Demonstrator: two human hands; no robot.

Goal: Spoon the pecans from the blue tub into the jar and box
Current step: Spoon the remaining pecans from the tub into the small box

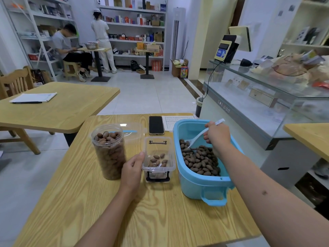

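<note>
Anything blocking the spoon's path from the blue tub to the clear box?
Nothing visible. The clear box sits open right beside the blue tub; the left hand holds its left side, clear of the opening. Spoon only clears the tub's rim.

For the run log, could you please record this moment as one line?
right hand: scooping with spoon in blue tub | left hand: steadying box | jar: nearly full

Both forearms bare, no sleeves/watch/rings; right forearm (263, 189) w/ small dark mark.
</note>
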